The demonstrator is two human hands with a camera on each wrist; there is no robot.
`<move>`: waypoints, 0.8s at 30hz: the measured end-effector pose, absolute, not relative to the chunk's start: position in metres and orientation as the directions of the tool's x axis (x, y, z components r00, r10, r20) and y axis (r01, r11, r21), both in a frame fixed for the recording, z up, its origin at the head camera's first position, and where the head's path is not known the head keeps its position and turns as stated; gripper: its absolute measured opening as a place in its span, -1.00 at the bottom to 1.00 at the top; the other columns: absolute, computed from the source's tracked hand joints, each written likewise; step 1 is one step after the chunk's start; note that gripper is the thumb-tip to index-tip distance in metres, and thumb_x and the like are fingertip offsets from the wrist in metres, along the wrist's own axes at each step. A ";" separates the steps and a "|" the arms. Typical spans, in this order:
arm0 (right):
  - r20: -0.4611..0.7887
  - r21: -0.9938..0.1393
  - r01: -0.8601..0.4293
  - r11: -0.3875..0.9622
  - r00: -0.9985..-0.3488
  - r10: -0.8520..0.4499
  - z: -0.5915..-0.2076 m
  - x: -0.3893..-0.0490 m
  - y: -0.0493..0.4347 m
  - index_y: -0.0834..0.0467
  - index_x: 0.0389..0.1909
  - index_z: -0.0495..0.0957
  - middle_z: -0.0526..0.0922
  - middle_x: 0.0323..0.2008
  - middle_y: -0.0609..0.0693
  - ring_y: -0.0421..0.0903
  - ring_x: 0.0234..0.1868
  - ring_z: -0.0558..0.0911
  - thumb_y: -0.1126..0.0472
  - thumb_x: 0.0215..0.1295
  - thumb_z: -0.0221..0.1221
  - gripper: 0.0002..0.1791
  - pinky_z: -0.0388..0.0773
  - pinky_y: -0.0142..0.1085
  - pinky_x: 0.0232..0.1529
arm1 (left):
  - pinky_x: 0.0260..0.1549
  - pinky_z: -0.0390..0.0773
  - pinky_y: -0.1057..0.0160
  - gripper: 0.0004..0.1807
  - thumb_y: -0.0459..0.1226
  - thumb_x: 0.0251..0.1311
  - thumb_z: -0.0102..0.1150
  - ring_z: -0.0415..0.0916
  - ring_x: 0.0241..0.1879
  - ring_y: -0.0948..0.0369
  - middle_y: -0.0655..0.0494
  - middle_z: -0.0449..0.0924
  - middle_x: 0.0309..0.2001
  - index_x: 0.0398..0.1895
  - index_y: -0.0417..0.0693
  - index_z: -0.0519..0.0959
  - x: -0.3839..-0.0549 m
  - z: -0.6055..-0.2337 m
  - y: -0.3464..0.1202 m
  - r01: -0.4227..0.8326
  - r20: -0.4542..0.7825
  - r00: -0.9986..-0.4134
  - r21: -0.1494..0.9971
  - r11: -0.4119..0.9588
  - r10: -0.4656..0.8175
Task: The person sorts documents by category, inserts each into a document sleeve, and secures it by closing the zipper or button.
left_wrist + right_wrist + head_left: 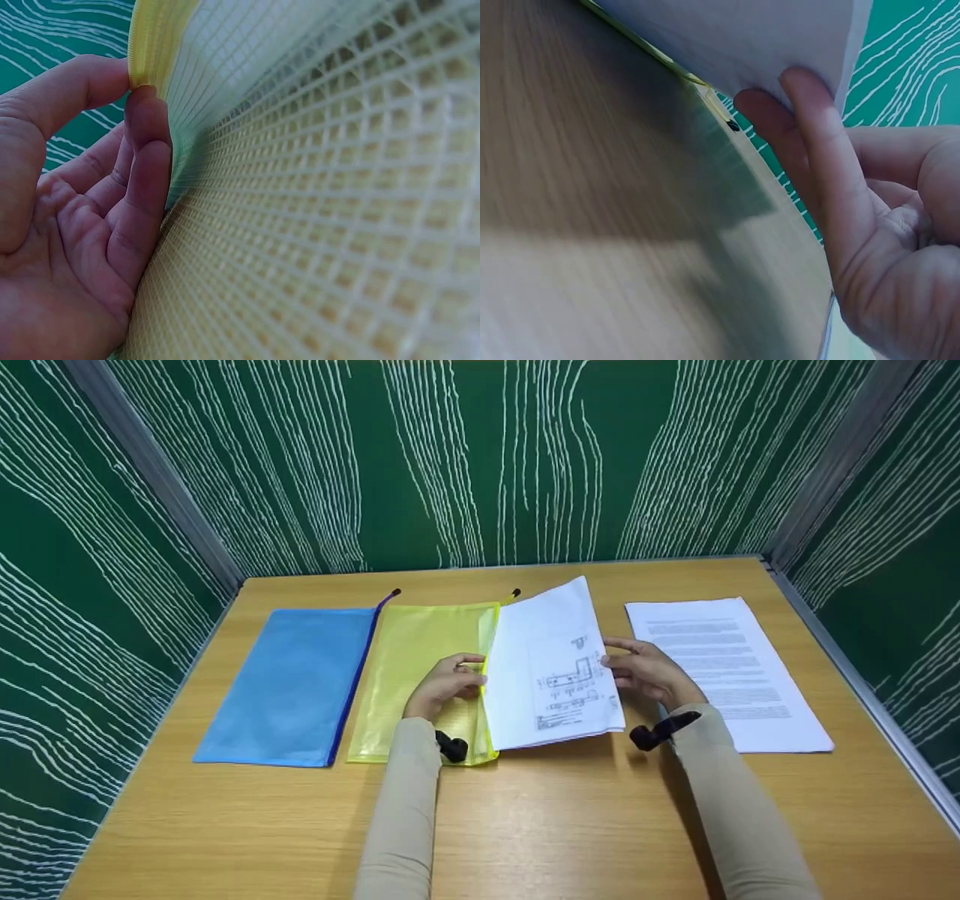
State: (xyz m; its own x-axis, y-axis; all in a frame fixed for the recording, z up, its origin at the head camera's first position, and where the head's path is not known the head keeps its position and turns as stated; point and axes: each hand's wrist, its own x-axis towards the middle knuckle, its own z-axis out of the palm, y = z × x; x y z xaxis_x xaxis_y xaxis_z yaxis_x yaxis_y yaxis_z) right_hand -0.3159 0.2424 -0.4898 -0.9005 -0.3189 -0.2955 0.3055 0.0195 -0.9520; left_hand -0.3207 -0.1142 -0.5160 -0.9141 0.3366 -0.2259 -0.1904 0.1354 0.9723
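Note:
A yellow mesh zipper pouch [431,645] lies on the table, its zipper edge facing right. My left hand [448,684] pinches that edge between thumb and fingers; in the left wrist view the yellow zipper band [154,45] sits at the fingertips and the mesh spreads to the right. A stack of white paper sheets [544,660] with a printed drawing stands tilted at the pouch's opening, its left edge at the zipper. With my right hand [649,671] I grip the stack's right edge; the right wrist view shows fingers under the raised paper [742,45].
A blue zipper pouch [289,690] with a dark blue zipper lies flat on the left. Another stack of printed sheets [720,667] lies to the right, beneath and beyond my right wrist. Green panels with white lines [480,465] enclose the wooden table [555,825].

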 end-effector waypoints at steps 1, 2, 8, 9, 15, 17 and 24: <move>-0.295 -0.952 0.306 0.016 -0.899 -0.323 -0.490 -0.316 0.242 0.24 0.50 -0.04 0.74 -0.28 -0.11 -0.17 -0.25 0.73 0.29 0.36 0.12 -0.22 0.65 -0.41 -0.29 | -0.30 0.55 0.26 -0.45 -0.34 0.12 0.26 0.47 -0.44 0.22 0.13 0.53 -0.43 0.24 -0.08 0.43 -0.321 -0.516 -0.114 -0.187 -0.223 -0.915 0.973 0.134 0.336; -0.297 -0.950 0.311 0.012 -0.897 -0.326 -0.491 -0.316 0.241 0.23 0.50 -0.06 0.74 -0.29 -0.11 -0.17 -0.26 0.73 0.29 0.37 0.12 -0.22 0.65 -0.42 -0.30 | -0.30 0.55 0.26 -0.45 -0.34 0.12 0.26 0.48 -0.43 0.22 0.12 0.54 -0.42 0.23 -0.09 0.44 -0.321 -0.516 -0.114 -0.185 -0.220 -0.916 0.974 0.134 0.337; -0.310 -0.943 0.333 -0.016 -0.891 -0.331 -0.494 -0.315 0.237 0.23 0.51 -0.12 0.73 -0.29 -0.12 -0.19 -0.26 0.72 0.33 0.40 0.06 -0.22 0.64 -0.42 -0.29 | -0.32 0.52 0.27 -0.45 -0.32 0.13 0.26 0.43 -0.45 0.22 0.11 0.53 -0.41 0.24 -0.08 0.43 -0.320 -0.514 -0.113 -0.181 -0.218 -0.914 0.974 0.136 0.342; -0.310 -0.943 0.333 -0.016 -0.893 -0.327 -0.494 -0.314 0.236 0.24 0.51 -0.12 0.73 -0.29 -0.12 -0.19 -0.26 0.72 0.33 0.39 0.06 -0.23 0.64 -0.42 -0.29 | -0.33 0.51 0.27 -0.45 -0.32 0.13 0.25 0.42 -0.46 0.22 0.11 0.52 -0.42 0.24 -0.08 0.43 -0.320 -0.513 -0.113 -0.180 -0.218 -0.914 0.974 0.140 0.342; -0.298 -0.944 0.329 -0.039 -0.895 -0.331 -0.500 -0.312 0.231 0.24 0.50 -0.06 0.72 -0.24 -0.08 -0.16 -0.22 0.72 0.35 0.37 0.08 -0.25 0.65 -0.37 -0.23 | -0.36 0.54 0.29 -0.47 -0.34 0.13 0.24 0.52 -0.44 0.23 0.12 0.58 -0.39 0.22 -0.13 0.45 -0.317 -0.513 -0.107 -0.181 -0.232 -0.919 0.967 0.182 0.318; -0.295 -0.944 0.328 -0.046 -0.895 -0.336 -0.503 -0.312 0.230 0.24 0.49 -0.04 0.71 -0.23 -0.07 -0.15 -0.20 0.72 0.36 0.37 0.07 -0.26 0.65 -0.35 -0.20 | -0.36 0.55 0.29 -0.47 -0.33 0.13 0.24 0.54 -0.44 0.22 0.11 0.59 -0.38 0.22 -0.12 0.46 -0.316 -0.512 -0.106 -0.189 -0.242 -0.919 0.963 0.190 0.311; -0.307 -0.940 0.338 -0.040 -0.891 -0.334 -0.506 -0.312 0.223 0.23 0.50 -0.06 0.71 -0.25 -0.08 -0.17 -0.22 0.71 0.35 0.38 0.06 -0.25 0.65 -0.38 -0.22 | -0.34 0.60 0.28 -0.50 -0.34 0.15 0.23 0.55 -0.44 0.22 0.07 0.60 -0.34 0.21 -0.09 0.47 -0.317 -0.512 -0.105 -0.218 -0.261 -0.919 0.961 0.172 0.297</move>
State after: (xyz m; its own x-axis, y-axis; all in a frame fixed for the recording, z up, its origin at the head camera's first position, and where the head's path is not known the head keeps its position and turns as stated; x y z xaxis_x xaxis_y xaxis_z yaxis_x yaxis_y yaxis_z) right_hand -0.3119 0.2234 -0.5057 -0.8912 -0.3343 -0.3066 0.3385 -0.0403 -0.9401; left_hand -0.3167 -0.1050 -0.5118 -0.9185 0.2969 -0.2610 -0.2176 0.1717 0.9608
